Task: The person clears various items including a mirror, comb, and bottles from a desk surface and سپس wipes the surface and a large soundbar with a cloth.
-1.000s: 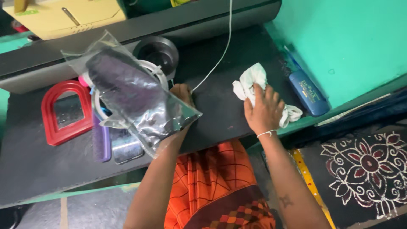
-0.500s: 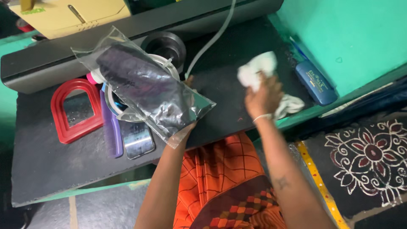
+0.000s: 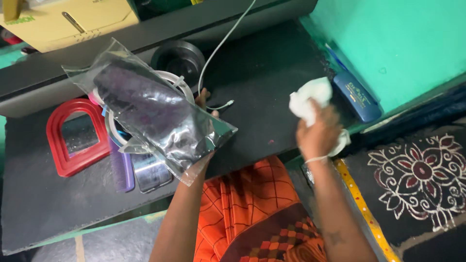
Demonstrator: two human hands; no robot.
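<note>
A dark stone shelf (image 3: 262, 97) runs below a green wall (image 3: 403, 43). The right hand (image 3: 318, 133), fingers clamped on a white cloth (image 3: 308, 99), presses it to the shelf. The left hand (image 3: 204, 109) grips a clear plastic bag (image 3: 150, 109) raised above a red mirror (image 3: 75, 136) and a purple comb (image 3: 121, 167).

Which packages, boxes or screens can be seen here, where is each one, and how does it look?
Clear plastic bag: held up in the left hand, crinkled, dark contents.
Cardboard box: top left, tan, flat.
Blue case: by the green wall, oblong.
Phone: flat on the dark shelf, screen dark.
</note>
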